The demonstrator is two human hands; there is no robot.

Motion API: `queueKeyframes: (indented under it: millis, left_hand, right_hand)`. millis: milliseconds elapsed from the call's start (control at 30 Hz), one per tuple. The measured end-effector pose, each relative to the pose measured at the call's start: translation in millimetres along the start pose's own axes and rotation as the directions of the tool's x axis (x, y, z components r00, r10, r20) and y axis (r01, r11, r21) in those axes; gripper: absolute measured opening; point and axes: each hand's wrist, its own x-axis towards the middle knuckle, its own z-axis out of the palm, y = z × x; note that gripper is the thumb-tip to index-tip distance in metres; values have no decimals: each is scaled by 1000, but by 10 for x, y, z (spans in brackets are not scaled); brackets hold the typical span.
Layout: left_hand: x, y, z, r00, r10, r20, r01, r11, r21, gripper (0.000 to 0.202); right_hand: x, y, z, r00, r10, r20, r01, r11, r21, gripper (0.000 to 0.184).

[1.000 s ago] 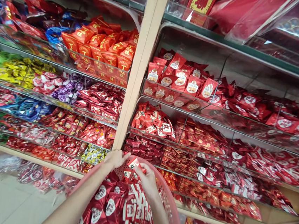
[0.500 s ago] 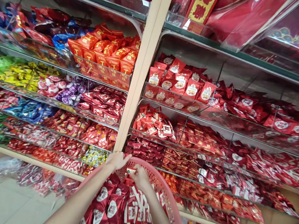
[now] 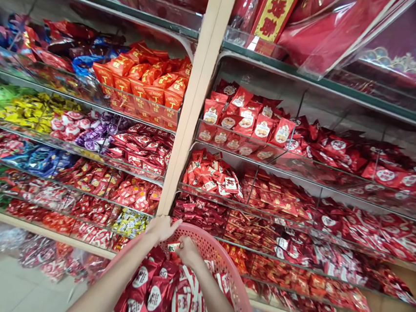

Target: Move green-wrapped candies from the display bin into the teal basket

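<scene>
A pink plastic basket (image 3: 232, 261) with a perforated wall sits low in the middle, filled with wrapped packets. My left hand (image 3: 162, 228) grips its far left rim, the thumb pointing right and the other fingers mostly hidden. Inside, my right hand (image 3: 188, 253) is closed on a small red and white candy packet (image 3: 173, 247) with black characters. Dark red packets (image 3: 154, 299) with white labels lie in the left part of the basket. Red and white packets (image 3: 191, 299) fill the part under my right forearm.
Shelves with clear fronts hold sorted sweets on both sides of a wooden post (image 3: 191, 105). Orange-red packets (image 3: 139, 83) stand left of it, red packets (image 3: 248, 118) right. Plastic bags (image 3: 42, 253) lie on the tiled floor (image 3: 30, 283) below the left shelves.
My right hand has shifted a little left and down inside the basket with the small packet. My left hand stays on the rim. The view has tilted slightly up.
</scene>
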Motion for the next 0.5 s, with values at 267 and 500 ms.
queueKeyframes:
  millis: [267,500]
  left_hand:
    - [12,-27,39,999,24,-30,-24,1000,11,81]
    - [10,-30,41,999,23,-49,-21,999,25,78]
  right_hand:
    - [-21,-56,54,999,-44,-12,43,997,-71,21]
    - [-168,-201,-187,998,-56,40,62,985,-161,21]
